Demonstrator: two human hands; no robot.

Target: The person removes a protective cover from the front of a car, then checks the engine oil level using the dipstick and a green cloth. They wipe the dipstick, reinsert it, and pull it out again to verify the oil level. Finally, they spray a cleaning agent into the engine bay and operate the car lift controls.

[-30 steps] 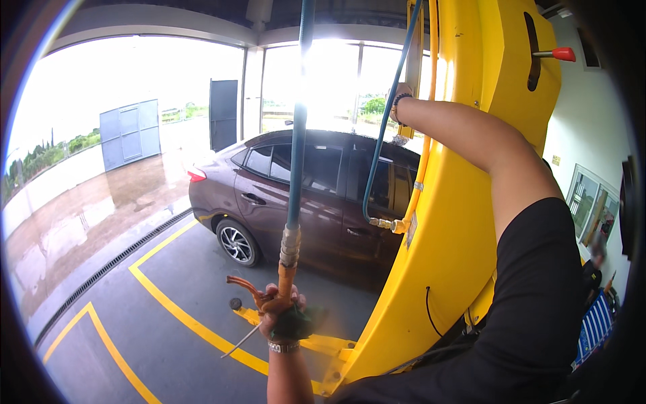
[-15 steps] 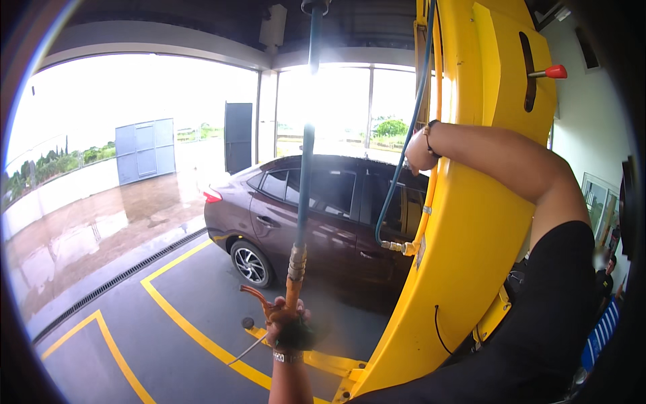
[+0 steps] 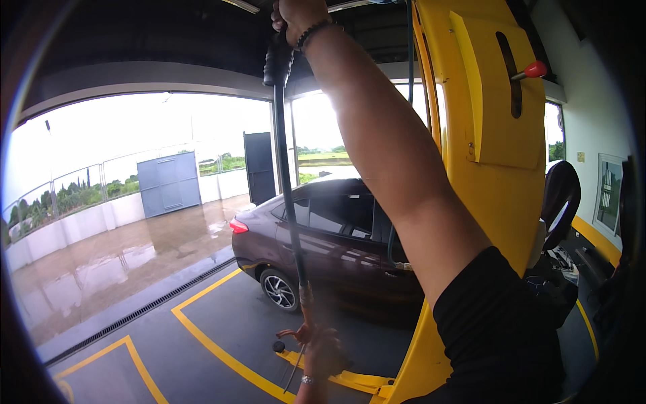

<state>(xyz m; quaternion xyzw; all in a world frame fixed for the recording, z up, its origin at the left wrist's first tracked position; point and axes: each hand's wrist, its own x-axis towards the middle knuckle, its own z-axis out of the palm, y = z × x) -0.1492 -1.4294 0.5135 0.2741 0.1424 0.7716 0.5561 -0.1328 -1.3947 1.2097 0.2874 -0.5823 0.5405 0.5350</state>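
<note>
Low in the middle, my left hand (image 3: 326, 355) is closed around an orange air blow gun (image 3: 307, 316); the hand is blurred. The gun's curved lever sticks out to the left and its thin metal nozzle points down. From its top fitting a dark hose (image 3: 286, 175) runs straight up. My right hand (image 3: 301, 15), partly cut off by the upper edge, is raised and closed at the top of this hose, just above a black ribbed sleeve (image 3: 277, 60). The right forearm crosses in front of the yellow lift post (image 3: 498, 202).
A dark maroon car (image 3: 336, 236) stands beyond the hose. A yellow lift arm (image 3: 356, 380) lies low over the grey floor with yellow lines. A red-knobbed lever (image 3: 535, 69) juts from the post. Outside are a wet yard and a grey gate (image 3: 168, 185).
My right hand has left the side of the yellow post and gone up and left to the hose top. My left hand, with the blow gun, now appears lower and further right.
</note>
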